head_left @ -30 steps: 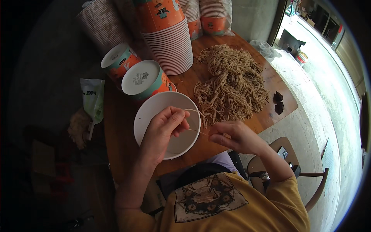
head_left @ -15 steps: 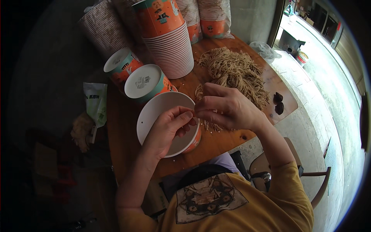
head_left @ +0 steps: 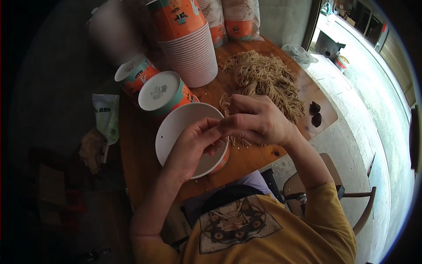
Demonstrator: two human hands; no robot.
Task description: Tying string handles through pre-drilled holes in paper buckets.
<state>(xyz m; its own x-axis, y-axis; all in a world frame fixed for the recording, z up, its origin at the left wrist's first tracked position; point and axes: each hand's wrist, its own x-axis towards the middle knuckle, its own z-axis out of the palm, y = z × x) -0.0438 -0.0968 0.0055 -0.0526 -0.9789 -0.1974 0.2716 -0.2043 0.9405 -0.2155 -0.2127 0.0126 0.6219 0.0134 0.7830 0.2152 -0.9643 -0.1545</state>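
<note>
My left hand [head_left: 191, 147] is closed in a pinch over a white paper bucket [head_left: 169, 125], which stands mouth up at the table's near side. My right hand [head_left: 259, 121] pinches too, its fingertips meeting the left ones above the bucket's right rim. Whatever lies between the fingertips is too small or hidden to name. A small dark spot or hole shows on the bucket's inner wall. Just beyond my right hand lies a heap of tan cords [head_left: 263, 79], with a few strands trailing beneath that hand.
A tall bucket stack [head_left: 189, 57] rises behind two upturned buckets [head_left: 159, 91]. Bagged stacks [head_left: 239, 26] stand farther back. Two dark lumps [head_left: 315, 114] lie near the table's right edge, beside a clear plastic bag [head_left: 299, 55]. A chair [head_left: 327, 171] stands at right.
A blurred, pale round shape now covers the bagged stack at the far left. My right fingers have closed in on my left fingertips. The view has shifted slightly.
</note>
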